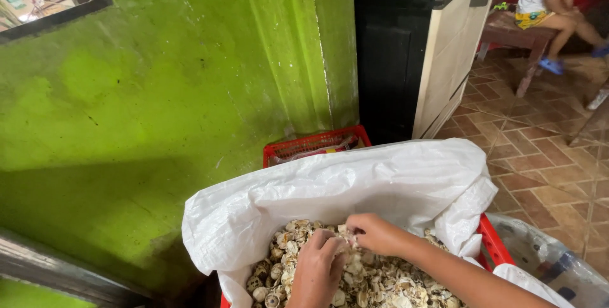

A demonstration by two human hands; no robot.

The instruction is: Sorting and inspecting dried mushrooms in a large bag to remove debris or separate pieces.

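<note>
White woven sack (355,181), one, is sitting in one red crate (491,241), holding uncountable pale shells (380,279). Two hands are working the heap: left hand (317,270) is curling loosely onto shells beneath its fingers, while right hand (374,233) is pinching a shell fragment at its fingertips.

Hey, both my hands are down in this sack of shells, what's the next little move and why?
Probably pinch one shell loose with the right hand: its fingertips already meet the left hand on top of the shells inside the white sack.
</note>
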